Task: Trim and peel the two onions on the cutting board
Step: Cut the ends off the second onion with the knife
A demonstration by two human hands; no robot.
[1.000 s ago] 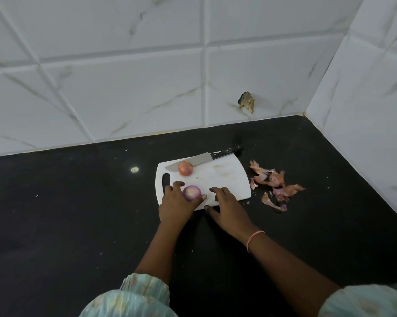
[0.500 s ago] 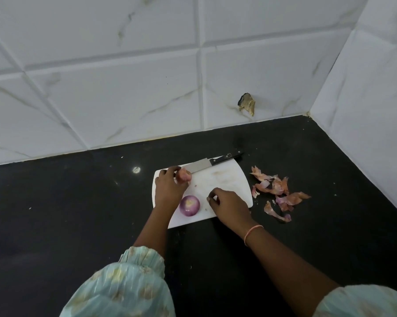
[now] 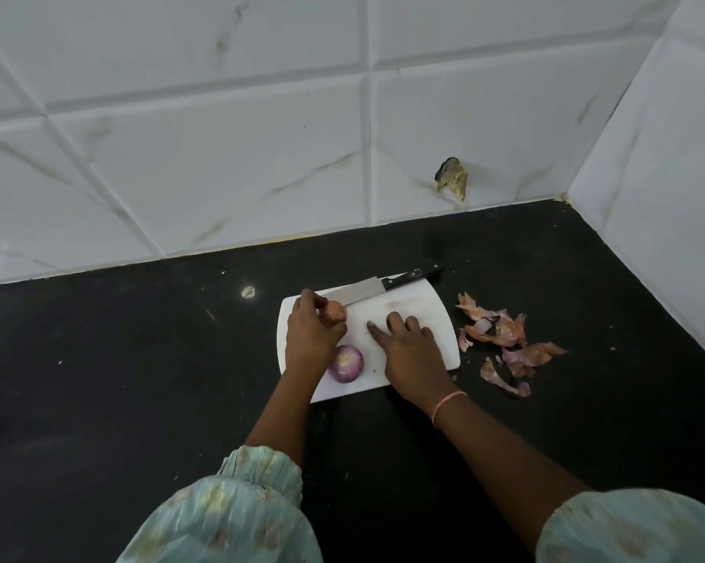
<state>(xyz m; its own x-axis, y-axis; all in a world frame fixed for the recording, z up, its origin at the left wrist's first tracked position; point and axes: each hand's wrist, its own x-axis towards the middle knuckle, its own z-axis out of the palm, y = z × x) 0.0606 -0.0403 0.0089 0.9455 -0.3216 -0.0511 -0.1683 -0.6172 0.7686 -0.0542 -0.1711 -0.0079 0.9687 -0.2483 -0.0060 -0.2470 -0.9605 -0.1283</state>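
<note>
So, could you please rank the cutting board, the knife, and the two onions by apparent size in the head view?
1. White plastic cutting board
2. Black-handled steel knife
3. Peeled purple onion
4. Unpeeled orange onion, partly hidden by the left hand

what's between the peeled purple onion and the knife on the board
In the head view, the left hand holding the unpeeled onion lies between the peeled onion and the knife; the rest is bare cutting board.

Glossy black stone counter (image 3: 139, 379); smooth white plastic cutting board (image 3: 432, 319) at 12 o'clock; papery skins (image 3: 505, 339) at 2.
</note>
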